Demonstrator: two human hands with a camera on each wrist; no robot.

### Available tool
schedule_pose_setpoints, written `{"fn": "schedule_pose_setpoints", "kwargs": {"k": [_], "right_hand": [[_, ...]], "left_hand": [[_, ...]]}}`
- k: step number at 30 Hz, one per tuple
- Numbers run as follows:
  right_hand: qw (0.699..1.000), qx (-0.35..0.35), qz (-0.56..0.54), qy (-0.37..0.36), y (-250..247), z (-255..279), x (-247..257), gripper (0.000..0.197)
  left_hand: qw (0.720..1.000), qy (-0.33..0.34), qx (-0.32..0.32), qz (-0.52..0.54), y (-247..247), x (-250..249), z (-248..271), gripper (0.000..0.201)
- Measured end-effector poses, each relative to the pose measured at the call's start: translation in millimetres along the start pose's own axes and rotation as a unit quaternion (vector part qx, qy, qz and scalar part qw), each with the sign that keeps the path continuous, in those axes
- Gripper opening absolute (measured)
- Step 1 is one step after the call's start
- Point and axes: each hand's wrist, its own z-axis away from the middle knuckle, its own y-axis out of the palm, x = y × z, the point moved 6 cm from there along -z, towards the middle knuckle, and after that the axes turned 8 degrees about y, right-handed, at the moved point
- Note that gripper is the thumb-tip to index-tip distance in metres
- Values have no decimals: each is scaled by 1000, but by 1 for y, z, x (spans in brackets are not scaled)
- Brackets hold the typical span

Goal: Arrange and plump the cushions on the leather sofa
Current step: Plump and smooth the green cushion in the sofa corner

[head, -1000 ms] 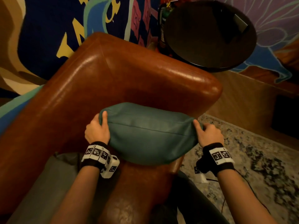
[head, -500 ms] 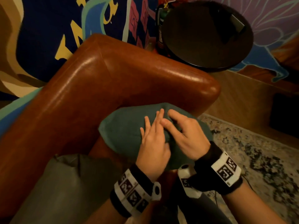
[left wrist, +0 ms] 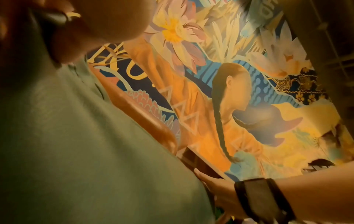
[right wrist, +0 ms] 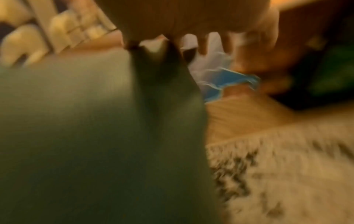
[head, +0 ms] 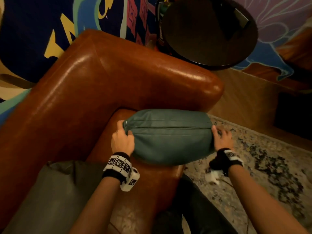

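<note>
The teal cushion (head: 168, 137) sits on the front of the seat of the brown leather sofa (head: 94, 85), its seam running side to side and facing up. Your left hand (head: 121, 141) grips its left end, thumb on top and fingers curled around the corner. Your right hand (head: 221, 138) is pressed against its right end (that wrist view is blurred, so I cannot tell whether the fingers clasp it). A grey cushion (head: 50, 198) lies at the seat's left. Behind the armrest stands a round dark table (head: 209, 31), and a patterned rug (head: 263, 166) covers the floor to your right
</note>
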Motion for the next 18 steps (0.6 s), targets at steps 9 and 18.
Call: {"fn": "schedule_pose_setpoints", "kwargs": {"k": [9,18], "right_hand": [[954,209,-212,19,-15,20,51,29],[833,393,-375,109,53,31,34,38]], "left_hand": [[982,33,-175,66,-33,-9,-8,35],[994,-59,-85,21,-35,62,-10,33]]}}
